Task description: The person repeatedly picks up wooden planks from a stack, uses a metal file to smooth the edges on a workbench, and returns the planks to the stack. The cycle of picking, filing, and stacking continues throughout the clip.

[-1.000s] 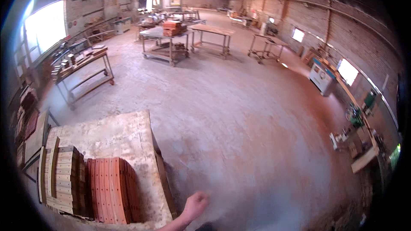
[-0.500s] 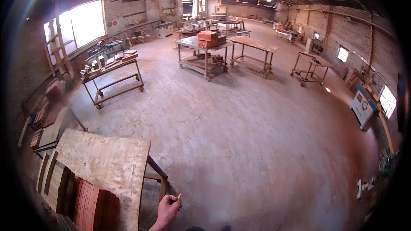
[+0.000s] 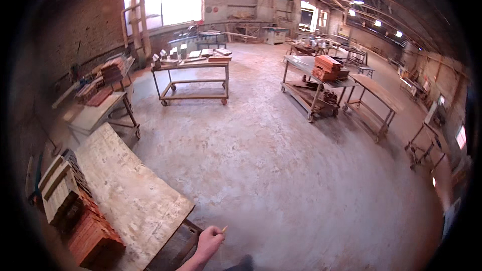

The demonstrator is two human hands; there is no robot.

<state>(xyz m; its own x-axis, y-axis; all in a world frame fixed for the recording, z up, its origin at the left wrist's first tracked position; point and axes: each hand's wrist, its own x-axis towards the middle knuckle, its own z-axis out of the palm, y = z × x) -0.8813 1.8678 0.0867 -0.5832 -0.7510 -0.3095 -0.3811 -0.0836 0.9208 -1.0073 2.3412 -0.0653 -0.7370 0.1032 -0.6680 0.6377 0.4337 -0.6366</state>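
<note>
The tan worktop (image 3: 130,185) is spotted with brown. The front stack (image 3: 93,236) is coloured orange-red, the back stack (image 3: 61,193) pale tan. The tiny held piece (image 3: 224,229) is coloured yellow. The grey floor (image 3: 261,170) is patched with pink.

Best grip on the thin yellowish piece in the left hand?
Probably its free end, coming from the upper right: the thin yellowish piece juts that way past the fingertips of the left hand, and the hand hides its lower part.
</note>
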